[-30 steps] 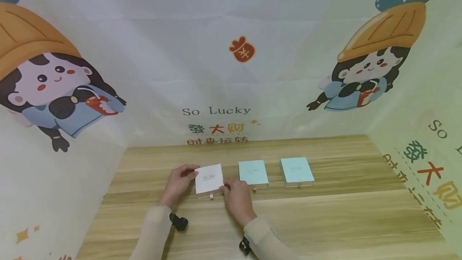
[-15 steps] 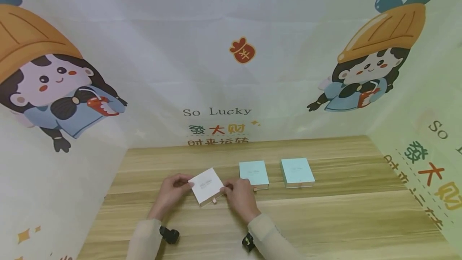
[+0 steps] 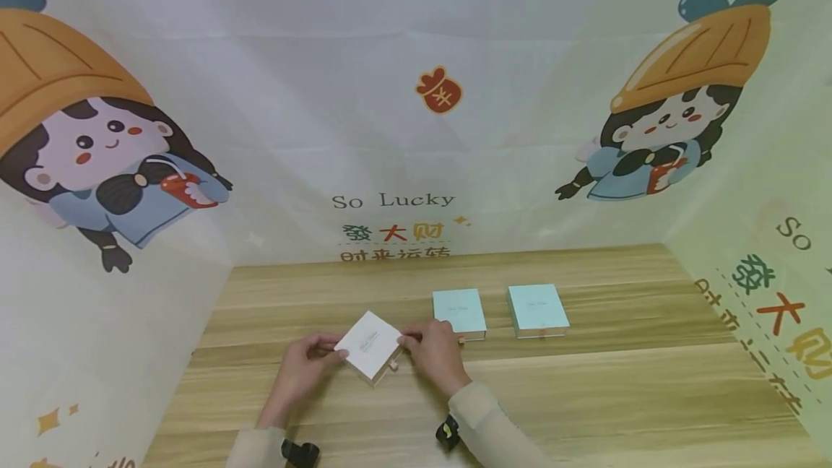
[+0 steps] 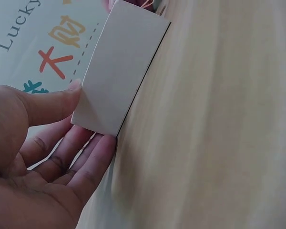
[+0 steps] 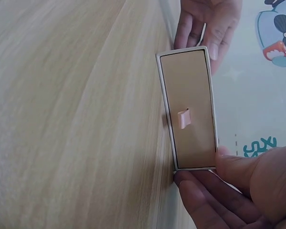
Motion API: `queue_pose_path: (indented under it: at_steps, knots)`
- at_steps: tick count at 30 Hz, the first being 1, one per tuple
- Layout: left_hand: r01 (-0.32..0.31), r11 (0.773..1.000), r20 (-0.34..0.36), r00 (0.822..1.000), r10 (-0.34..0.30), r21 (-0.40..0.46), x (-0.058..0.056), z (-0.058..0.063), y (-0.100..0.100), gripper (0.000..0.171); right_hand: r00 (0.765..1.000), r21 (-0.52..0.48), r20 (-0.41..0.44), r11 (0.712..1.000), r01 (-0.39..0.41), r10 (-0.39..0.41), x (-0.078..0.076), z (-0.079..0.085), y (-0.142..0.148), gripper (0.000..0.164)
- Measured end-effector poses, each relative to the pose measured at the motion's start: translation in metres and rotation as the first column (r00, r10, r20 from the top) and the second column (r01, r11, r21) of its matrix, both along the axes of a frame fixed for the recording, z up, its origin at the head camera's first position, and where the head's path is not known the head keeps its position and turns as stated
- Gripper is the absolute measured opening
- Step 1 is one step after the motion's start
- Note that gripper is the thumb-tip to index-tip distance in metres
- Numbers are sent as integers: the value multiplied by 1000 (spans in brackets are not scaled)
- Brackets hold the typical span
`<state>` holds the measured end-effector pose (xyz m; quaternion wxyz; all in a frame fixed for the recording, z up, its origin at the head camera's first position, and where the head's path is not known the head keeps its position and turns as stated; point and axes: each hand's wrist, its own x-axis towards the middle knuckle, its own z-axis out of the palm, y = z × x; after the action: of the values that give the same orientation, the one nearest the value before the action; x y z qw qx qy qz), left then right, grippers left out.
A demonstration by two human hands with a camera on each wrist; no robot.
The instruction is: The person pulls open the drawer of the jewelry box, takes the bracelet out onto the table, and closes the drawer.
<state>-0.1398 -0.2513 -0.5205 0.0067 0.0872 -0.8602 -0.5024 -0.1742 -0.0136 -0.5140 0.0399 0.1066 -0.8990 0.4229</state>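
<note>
Between the two hands a white drawer box [image 3: 369, 345] sits at a slant on the wooden table, a corner toward me. Its tan drawer front [image 5: 188, 86] with a pink ribbon tab [image 5: 184, 119] faces the lower right, and the drawer is closed. My left hand [image 3: 300, 368] pinches the box's left corner, thumb near the top edge and fingers lower down. At the right corner my right hand [image 3: 437, 354] grips with thumb and fingers. A plain white side of the box shows in the left wrist view.
Two mint-green boxes of the same kind, one box [image 3: 458, 308] just behind the right hand and another box [image 3: 536, 308] farther right, stand on the wooden table [image 3: 585, 410]. A printed cloth [image 3: 520, 128] walls the back and sides.
Both hands have turned the white box counter-clockwise, so its ribbon side swings from the front to the lower right. The left hand and the box have come nearer to me. The mint-green boxes have not moved.
</note>
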Motion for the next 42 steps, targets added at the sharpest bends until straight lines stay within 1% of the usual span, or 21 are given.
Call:
queue_pose_path:
  at_steps: [2,4,8,11,14,20,25,30,35,39,42]
  knots:
    - [-5,1000,-4,1000,5,-15,5,-1,0,27,1000,4,-8,1000,-11,11,1,0,0,6]
    - [-6,1000,-2,1000,6,-10,11,-1,1,28,1000,8,-10,1000,-22,22,2,0,0,6]
    - [-15,1000,1,1000,15,-6,21,0,2,30,999,21,5,998,-52,52,2,1,0,9]
    - [-31,999,-2,1000,31,-24,27,1,5,30,996,21,23,996,-86,85,1,1,1,12]
    - [-50,998,2,999,50,-32,34,1,8,31,991,23,41,992,-125,124,-1,0,2,13]
    - [-96,995,13,995,96,-14,48,1,16,33,977,18,66,978,-207,205,-4,0,4,15]
    - [-110,994,20,994,110,-1,58,1,21,33,965,36,22,965,-261,261,-5,0,6,16]
    - [-125,992,32,992,125,9,66,1,27,33,956,50,10,955,-293,293,-5,-3,7,16]
    - [-142,990,41,989,141,14,70,1,30,33,945,65,-3,943,-326,327,-5,-1,8,15]
    - [-153,988,47,987,152,11,75,1,32,34,940,62,36,938,-342,340,-5,0,8,16]
    - [-150,989,32,988,150,10,78,1,33,35,940,63,62,939,-339,335,-4,0,8,16]
